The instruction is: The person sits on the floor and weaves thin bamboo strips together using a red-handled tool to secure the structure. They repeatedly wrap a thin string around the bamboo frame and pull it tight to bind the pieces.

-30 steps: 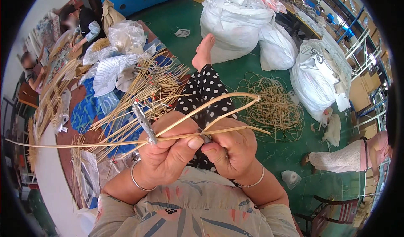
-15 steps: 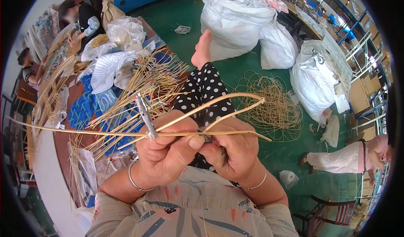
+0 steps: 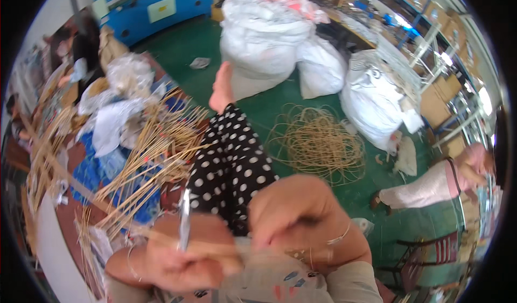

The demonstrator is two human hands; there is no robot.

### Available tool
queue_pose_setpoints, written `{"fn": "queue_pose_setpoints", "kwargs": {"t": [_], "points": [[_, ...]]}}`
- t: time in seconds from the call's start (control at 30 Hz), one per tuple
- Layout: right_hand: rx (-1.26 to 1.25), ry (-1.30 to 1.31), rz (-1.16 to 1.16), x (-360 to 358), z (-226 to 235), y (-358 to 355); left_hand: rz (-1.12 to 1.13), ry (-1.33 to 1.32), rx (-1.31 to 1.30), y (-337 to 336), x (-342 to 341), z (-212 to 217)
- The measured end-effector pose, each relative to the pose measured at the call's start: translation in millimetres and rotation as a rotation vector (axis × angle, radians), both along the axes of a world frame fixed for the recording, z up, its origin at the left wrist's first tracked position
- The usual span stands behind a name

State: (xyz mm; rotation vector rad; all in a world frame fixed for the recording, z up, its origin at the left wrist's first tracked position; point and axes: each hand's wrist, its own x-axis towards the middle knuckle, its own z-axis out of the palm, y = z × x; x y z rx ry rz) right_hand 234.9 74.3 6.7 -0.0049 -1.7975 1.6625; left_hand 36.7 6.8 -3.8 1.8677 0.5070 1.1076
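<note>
Blurred by motion, my left hand is low in front of my lap with its fingers curled. A silver, blade-like metal piece sticks up from it. A smeared pale bamboo strip runs out of this hand to the left. My right hand is raised beside it, also smeared, with its fingers bent. What lies between its fingers does not show clearly. Behind the hands are my legs in dotted black trousers.
Bamboo sticks and plastic bags cover the low table at left. A coil of thin strips lies on the green floor. Big white sacks stand ahead. A person bends at right, near a dark chair.
My hands have moved apart, the left one lower and the right one up. The bent bamboo loop no longer shows clearly between them. The view has shifted.
</note>
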Motion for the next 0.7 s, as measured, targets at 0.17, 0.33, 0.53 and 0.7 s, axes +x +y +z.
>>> {"fn": "queue_pose_setpoints", "kwargs": {"t": [0.17, 0.33, 0.53, 0.7], "points": [[-0.070, 0.142, 0.463, -10, 19, -16, -0.195, -0.025, 0.137, -13, 11, 10], [-0.206, 0.189, 0.663, -7, 29, -22, -0.268, -0.194, 0.024, -20, 23, 9], [0.135, 0.303, 0.641, -10, 13, -6, -0.302, -0.214, 0.072, -3, 23, 2], [0.734, 0.270, -0.158, -1, 29, -1, -0.177, -0.163, 0.134, -7, 24, 10]]}}
